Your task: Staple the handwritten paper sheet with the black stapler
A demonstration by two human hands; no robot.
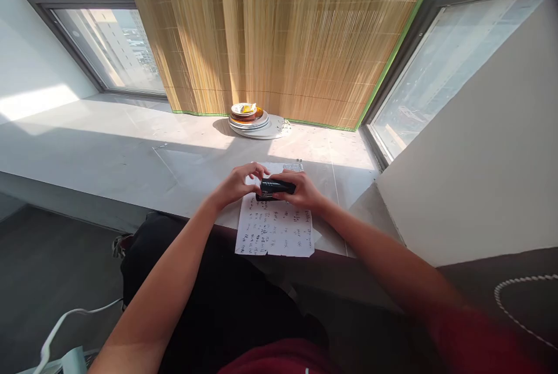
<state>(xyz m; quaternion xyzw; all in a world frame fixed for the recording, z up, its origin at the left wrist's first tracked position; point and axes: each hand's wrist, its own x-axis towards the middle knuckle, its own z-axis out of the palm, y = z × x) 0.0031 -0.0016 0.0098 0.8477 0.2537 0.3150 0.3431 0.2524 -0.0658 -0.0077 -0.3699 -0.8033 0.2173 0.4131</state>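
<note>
A black stapler [272, 187] lies sideways over a handwritten sheet of paper [274, 228]. My right hand [300, 187] is closed around its right end, with fingers over the top and thumb along the near side. At the stapler's left end is my left hand [244, 181]. Its thumb and fingers curve apart around a gap, and the thumb tip is at or very close to the stapler. Rows of small writing cover the sheet, whose near edge hangs slightly past the ledge. The upper part of the paper is partly hidden by both hands.
On the pale window ledge [187, 159] sits a stack of plates [248, 121] with a small yellow item on top. A bamboo blind [270, 36] hangs behind it. Walls and windows flank the ledge. A white cable [65, 319] runs at lower left.
</note>
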